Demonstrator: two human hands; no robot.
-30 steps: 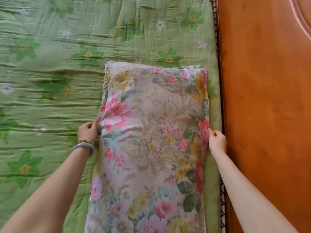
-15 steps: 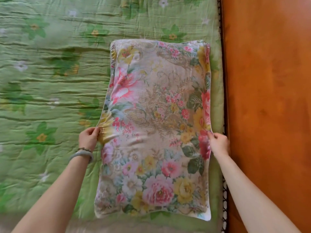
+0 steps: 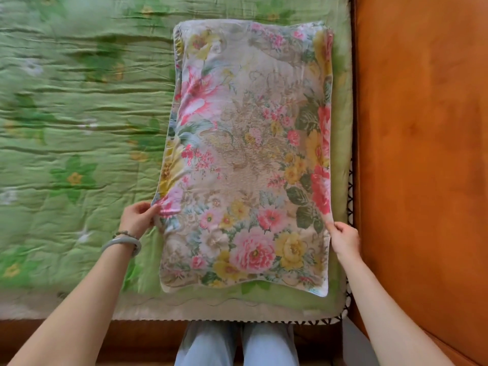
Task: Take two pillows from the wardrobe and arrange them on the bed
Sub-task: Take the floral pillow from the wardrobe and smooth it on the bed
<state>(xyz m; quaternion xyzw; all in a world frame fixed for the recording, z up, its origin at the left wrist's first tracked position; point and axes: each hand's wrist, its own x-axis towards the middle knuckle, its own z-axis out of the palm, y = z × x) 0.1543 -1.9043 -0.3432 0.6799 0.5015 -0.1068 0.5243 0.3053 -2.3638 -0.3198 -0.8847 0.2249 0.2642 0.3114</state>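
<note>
A long pillow (image 3: 248,154) in a pink, yellow and green flower print lies flat on the bed's green quilt (image 3: 79,128), lengthwise beside the orange headboard (image 3: 422,128). My left hand (image 3: 137,217), with a pale bangle on the wrist, pinches the pillow's left edge near its lower end. My right hand (image 3: 344,240) pinches the right edge at about the same height. Only one pillow is in view.
The bed's near edge with a dark crochet trim (image 3: 317,322) runs along the bottom. Below it my legs in light blue jeans (image 3: 237,344) stand against the wooden bed frame (image 3: 79,336). The quilt stretches away to the left.
The pillow now shows whole, farther up the bed, with its lower end inside the bed's edge. Both hands have slid down its sides toward that lower end.
</note>
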